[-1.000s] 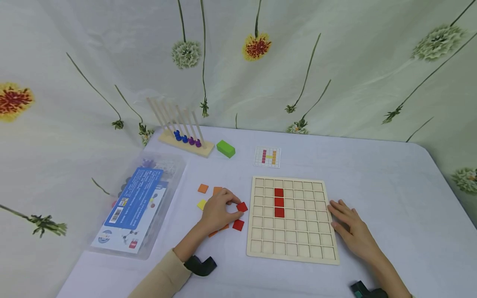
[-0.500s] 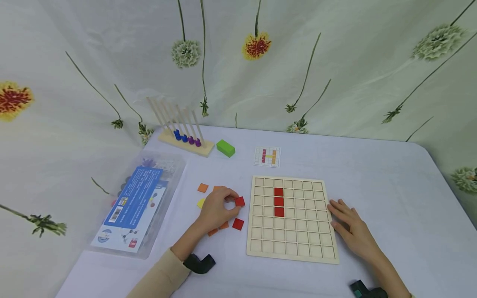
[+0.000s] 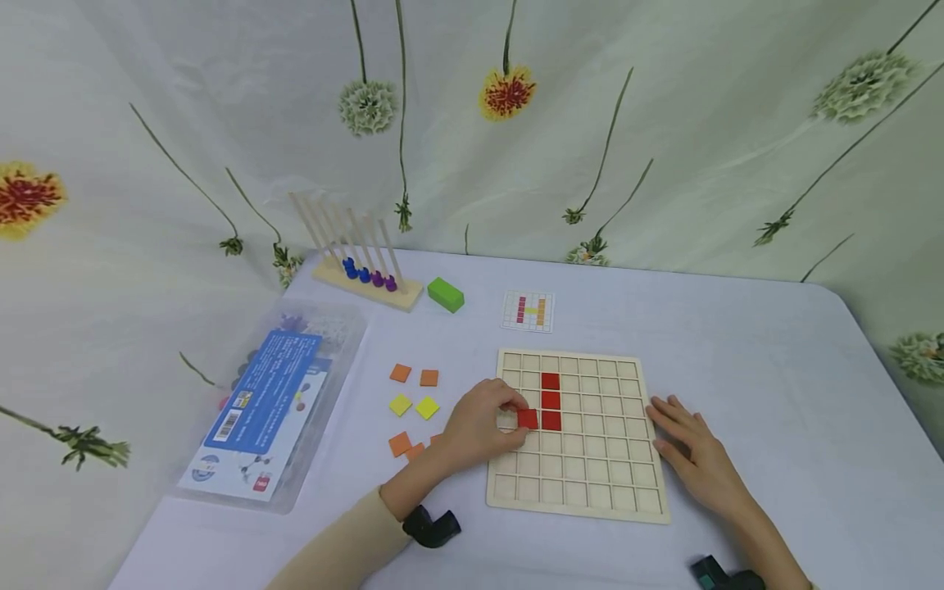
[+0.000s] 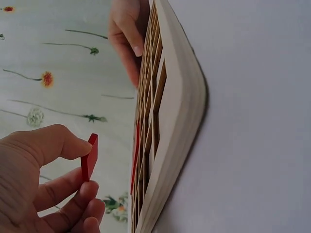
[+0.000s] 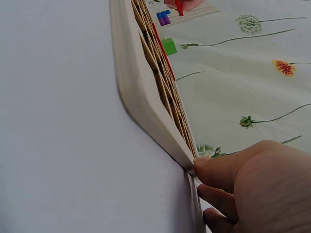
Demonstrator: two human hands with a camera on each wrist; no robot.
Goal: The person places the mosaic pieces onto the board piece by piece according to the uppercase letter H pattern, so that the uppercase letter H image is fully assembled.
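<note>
My left hand [image 3: 475, 424] pinches a red square tile [image 3: 527, 419] between thumb and fingers, over the left columns of a wooden grid board [image 3: 599, 450]. In the left wrist view this tile [image 4: 89, 160] is held on edge, raised off the board. Three red tiles [image 3: 551, 400] sit in a column of the grid, just right of the held one. At the board's right edge rests my right hand [image 3: 693, 455], its fingers loosely extended. The right wrist view shows its thumb [image 5: 214, 170] touching the board's side.
Orange tiles [image 3: 429, 378] and yellow tiles [image 3: 427, 407] lie left of the board, some partly behind my left arm. Behind it are a pattern card [image 3: 528, 326], a green block [image 3: 446, 295] and a peg stand with beads [image 3: 409, 297]. A plastic case [image 3: 283, 410] lies far left.
My left hand has carried the red tile rightward from beside the loose tiles to over the board. It now covers the spot of another loose red tile. The right hand stays put.
</note>
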